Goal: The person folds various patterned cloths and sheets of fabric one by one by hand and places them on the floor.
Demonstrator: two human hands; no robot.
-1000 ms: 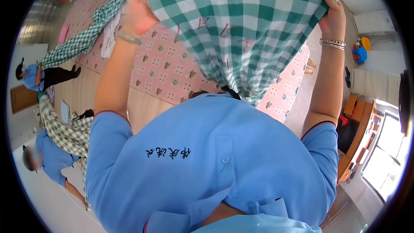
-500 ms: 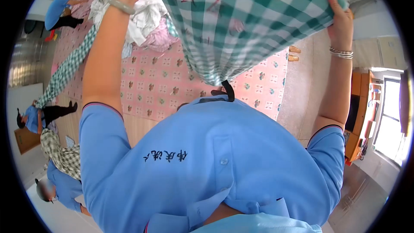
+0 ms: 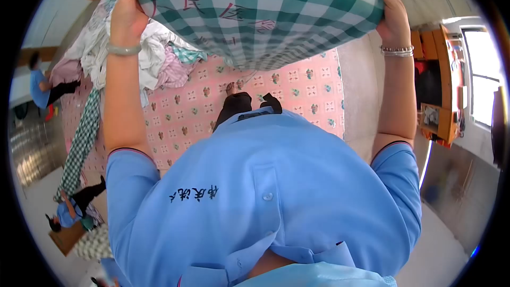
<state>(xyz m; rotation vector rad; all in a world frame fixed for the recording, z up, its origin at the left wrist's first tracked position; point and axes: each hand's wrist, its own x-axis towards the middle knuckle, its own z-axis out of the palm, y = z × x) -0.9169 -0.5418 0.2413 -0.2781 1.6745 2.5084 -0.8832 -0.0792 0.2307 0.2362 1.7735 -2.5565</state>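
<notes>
A green-and-white checked bed sheet (image 3: 313, 13) with red printed characters is stretched between my two hands, held out in front of me at the top of the view. Its left edge is gripped by my left hand (image 3: 128, 18), which has a pale bangle at the wrist. My right hand (image 3: 394, 18), with silver bracelets, pinches the opposite edge, thumb on top. The cloth bellies downward in the middle and hangs above the pink patterned floor covering. Its far part is cut off by the frame's top.
A heap of white laundry (image 3: 154, 48) lies to the left, with a pink striped cloth (image 3: 175, 69) beside it. Co-workers in blue shirts are at far left, one person (image 3: 69, 212) holding a long checked cloth (image 3: 82, 138). A wooden cabinet (image 3: 443, 85) and window (image 3: 478, 69) stand right.
Both hands have shifted left in view, and the left hand has come lower into sight. The sheet's gathered lower part has swung up and away, uncovering my leg and foot.
</notes>
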